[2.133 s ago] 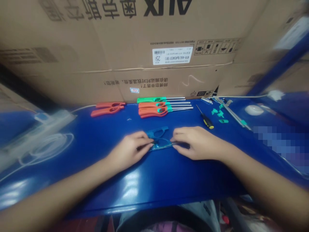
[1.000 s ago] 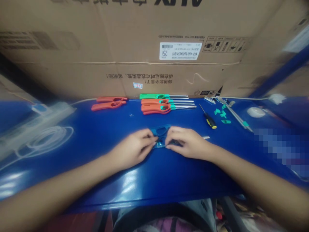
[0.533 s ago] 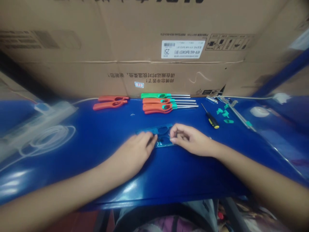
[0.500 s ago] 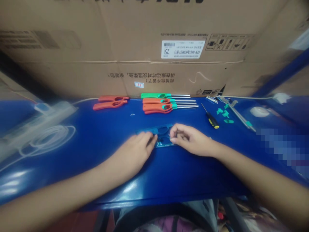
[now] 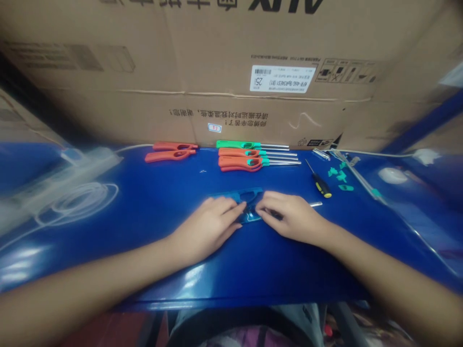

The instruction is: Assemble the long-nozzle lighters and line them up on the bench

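A blue plastic lighter casing (image 5: 251, 194) lies on the blue table between my hands. Over its left part rests my left hand (image 5: 217, 219), its fingers closed together at the casing. My right hand (image 5: 280, 212) is pinched at the right end of the casing; a metal tube (image 5: 316, 204) sticks out to the right behind that hand. What the fingertips hold is hidden. Behind, orange lighters (image 5: 240, 163) and a green one (image 5: 237, 144) lie side by side with their metal rods pointing right.
Two orange handles (image 5: 170, 155) lie at the back left. A black-yellow screwdriver (image 5: 320, 185), small green parts (image 5: 342, 176) and metal rods (image 5: 361, 178) lie at the right. A coiled white cable (image 5: 83, 200) and a power strip (image 5: 68, 178) are at the left, a cardboard box (image 5: 213, 67) behind.
The view has shifted slightly. My left fingers have moved over the casing toward its middle. The metal tube beside my right hand now shows more.
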A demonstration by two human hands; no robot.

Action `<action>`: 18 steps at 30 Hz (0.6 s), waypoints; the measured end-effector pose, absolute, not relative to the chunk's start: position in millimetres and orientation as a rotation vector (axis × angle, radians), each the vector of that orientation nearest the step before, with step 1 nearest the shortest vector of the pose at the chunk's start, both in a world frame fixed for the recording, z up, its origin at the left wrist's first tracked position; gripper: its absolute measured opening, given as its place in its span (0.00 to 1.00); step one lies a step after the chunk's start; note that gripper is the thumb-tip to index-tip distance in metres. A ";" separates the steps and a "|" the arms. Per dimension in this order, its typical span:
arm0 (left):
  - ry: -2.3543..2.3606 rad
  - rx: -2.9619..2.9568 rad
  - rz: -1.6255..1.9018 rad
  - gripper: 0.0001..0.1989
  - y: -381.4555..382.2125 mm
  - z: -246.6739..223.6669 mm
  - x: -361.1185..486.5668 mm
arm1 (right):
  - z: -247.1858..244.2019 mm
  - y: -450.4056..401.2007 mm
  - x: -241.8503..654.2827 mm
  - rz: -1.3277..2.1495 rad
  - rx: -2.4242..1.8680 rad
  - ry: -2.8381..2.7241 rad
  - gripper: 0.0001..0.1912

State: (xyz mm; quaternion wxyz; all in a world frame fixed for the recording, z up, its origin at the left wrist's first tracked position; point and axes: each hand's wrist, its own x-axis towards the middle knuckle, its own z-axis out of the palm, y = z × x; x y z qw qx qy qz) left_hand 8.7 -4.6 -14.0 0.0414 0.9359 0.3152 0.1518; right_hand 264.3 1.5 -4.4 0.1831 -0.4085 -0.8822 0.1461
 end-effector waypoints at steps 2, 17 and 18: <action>0.955 2.837 0.503 0.21 -3.6 -14.7 8.4 | -5.8 1.9 264.7 0.406 -1.116 -2.499 0.07; 0.880 2.812 0.347 0.16 -3.5 -6.1 12.6 | 2.3 8.3 275.1 0.685 -0.953 -2.455 0.05; 0.877 2.814 0.336 0.16 -3.4 -5.5 12.5 | 3.3 9.0 276.6 0.707 -0.943 -2.448 0.05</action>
